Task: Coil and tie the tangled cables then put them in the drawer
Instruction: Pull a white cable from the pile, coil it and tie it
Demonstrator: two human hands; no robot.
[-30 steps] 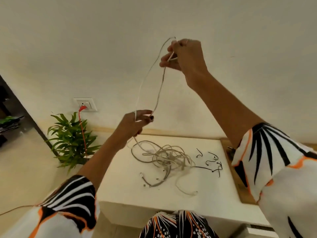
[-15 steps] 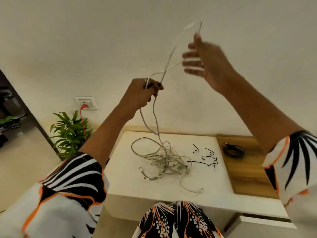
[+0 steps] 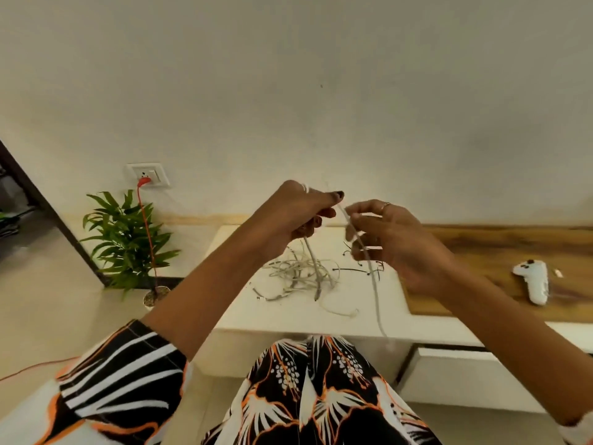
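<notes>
Up above the white table (image 3: pixel 288 319), the left hand (image 3: pixel 298 213) grips a pale cable (image 3: pixel 373 284) in curled fingers, and the right hand (image 3: pixel 394 242) pinches the same strand, which hangs past the table's front edge. Below lies the tangled pile of cables (image 3: pixel 301 273) mid-table, black ties (image 3: pixel 349 269) beside it. A game controller (image 3: pixel 532 281) rests on the wooden top (image 3: pixel 481 245) to the right; a plant (image 3: pixel 128 239) stands off the left end.
</notes>
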